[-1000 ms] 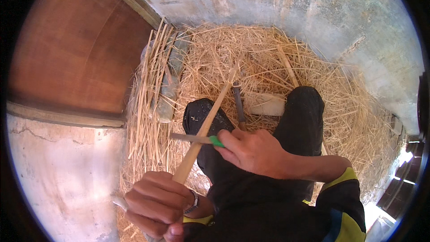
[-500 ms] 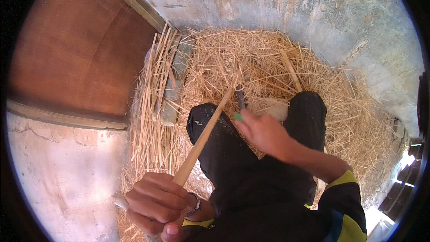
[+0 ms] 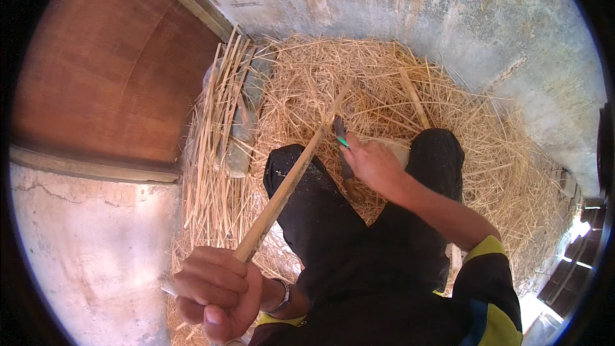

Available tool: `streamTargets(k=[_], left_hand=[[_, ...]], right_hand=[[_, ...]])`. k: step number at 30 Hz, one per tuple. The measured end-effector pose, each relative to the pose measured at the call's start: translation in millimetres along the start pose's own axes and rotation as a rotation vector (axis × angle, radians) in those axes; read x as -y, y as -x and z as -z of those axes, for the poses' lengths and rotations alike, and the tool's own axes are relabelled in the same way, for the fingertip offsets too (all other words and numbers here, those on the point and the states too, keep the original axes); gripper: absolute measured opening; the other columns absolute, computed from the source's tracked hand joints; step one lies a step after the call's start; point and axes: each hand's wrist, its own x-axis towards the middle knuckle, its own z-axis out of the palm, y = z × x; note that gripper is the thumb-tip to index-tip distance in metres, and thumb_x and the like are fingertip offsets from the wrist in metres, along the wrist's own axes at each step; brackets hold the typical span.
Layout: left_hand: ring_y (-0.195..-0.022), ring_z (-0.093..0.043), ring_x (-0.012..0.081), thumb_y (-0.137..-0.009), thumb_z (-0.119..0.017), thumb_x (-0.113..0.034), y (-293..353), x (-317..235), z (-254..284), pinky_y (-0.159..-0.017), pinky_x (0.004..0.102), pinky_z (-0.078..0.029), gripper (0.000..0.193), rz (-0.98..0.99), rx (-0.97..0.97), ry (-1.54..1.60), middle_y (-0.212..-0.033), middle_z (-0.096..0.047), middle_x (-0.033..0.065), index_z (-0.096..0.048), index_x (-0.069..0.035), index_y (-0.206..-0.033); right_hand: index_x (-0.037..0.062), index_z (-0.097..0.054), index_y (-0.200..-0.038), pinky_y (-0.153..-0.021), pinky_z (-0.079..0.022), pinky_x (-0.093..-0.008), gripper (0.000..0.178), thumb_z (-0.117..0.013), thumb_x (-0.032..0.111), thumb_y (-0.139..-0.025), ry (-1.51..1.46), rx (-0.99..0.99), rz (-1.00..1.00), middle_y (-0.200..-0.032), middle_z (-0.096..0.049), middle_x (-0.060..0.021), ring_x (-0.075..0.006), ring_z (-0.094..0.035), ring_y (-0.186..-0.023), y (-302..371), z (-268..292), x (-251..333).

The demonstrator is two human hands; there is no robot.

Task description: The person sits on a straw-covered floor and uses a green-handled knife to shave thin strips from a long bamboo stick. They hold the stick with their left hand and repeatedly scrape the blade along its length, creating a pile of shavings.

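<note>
My left hand (image 3: 214, 288) is closed around the near end of a long pale bamboo stick (image 3: 278, 202), which slants away and to the right across my left knee. A short pale end sticks out behind that fist. My right hand (image 3: 375, 165) grips a small knife with a green handle (image 3: 343, 142), its dark blade (image 3: 339, 127) close beside the far part of the stick. Whether the blade touches the stick I cannot tell. Below the right hand, between my knees, lies another dark-bladed tool with a wooden handle (image 3: 353, 191), partly hidden.
Loose straw and shavings (image 3: 307, 77) cover the ground. A pile of thin split strips (image 3: 221, 122) lies at the left, by a brown door panel (image 3: 115, 70). A thicker stick (image 3: 415, 99) rests on the straw, near a stained wall (image 3: 461, 19).
My right hand with the knife has moved away from my body along the stick. The left hand and the stick's near end have shifted slightly left. The wooden-handled tool now shows.
</note>
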Motion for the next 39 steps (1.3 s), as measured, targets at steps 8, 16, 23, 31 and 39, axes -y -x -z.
streamTargets(k=[8,16,23,31,39], left_hand=[[-0.040,-0.028,0.0092,-0.081,-0.046,-0.017,3,0,-3,-0.042,0.0257,-0.027,0.032,-0.020,-0.046,-0.021,-0.046,-0.027,-0.0021,-0.026,-0.015,-0.056],[-0.040,-0.025,0.0096,-0.082,-0.045,-0.016,5,-4,-1,-0.042,0.0264,-0.026,0.032,0.020,0.011,-0.007,-0.046,-0.024,-0.0022,-0.025,-0.015,-0.057],[-0.038,-0.021,0.0094,-0.084,-0.041,-0.014,-1,-5,9,-0.041,0.0268,-0.025,0.030,0.034,0.021,-0.076,-0.045,-0.021,-0.0011,-0.024,-0.014,-0.059],[-0.037,-0.017,0.0087,-0.082,-0.042,-0.011,-11,8,9,-0.041,0.0277,-0.022,0.026,0.052,0.031,0.068,-0.045,-0.021,-0.0017,-0.025,-0.014,-0.063],[-0.035,-0.022,0.0078,-0.082,-0.044,-0.011,-3,-1,4,-0.037,0.0254,-0.023,0.030,0.008,0.055,-0.022,-0.042,-0.024,-0.0018,-0.026,-0.013,-0.059]], right_hand=[[0.0030,-0.049,-0.094,-0.046,-0.047,-0.0461,0.025,-0.053,0.028,-0.092,0.096,0.004,0.059,-0.055,-0.056,-0.0176,-0.0360,-0.060,-0.052,-3,-6,-13],[0.0052,-0.047,-0.093,-0.045,-0.047,-0.0458,0.024,-0.050,0.029,-0.093,0.213,-0.042,0.092,-0.054,-0.056,-0.0153,-0.0355,-0.059,-0.050,-14,-20,-34],[0.0051,-0.047,-0.095,-0.043,-0.048,-0.0415,0.023,-0.051,0.028,-0.093,0.248,-0.141,0.194,-0.055,-0.056,-0.0130,-0.0331,-0.059,-0.049,-5,-13,0],[-0.0006,-0.050,-0.098,-0.047,-0.049,-0.0457,0.028,-0.049,0.026,-0.093,0.171,0.002,-0.029,-0.057,-0.057,-0.0173,-0.0372,-0.061,-0.055,-24,-18,-29],[0.0006,-0.043,-0.104,-0.058,-0.046,-0.0525,0.031,-0.044,0.030,-0.096,-0.389,0.152,0.056,-0.062,-0.058,-0.0218,-0.0433,-0.060,-0.062,19,30,47]])
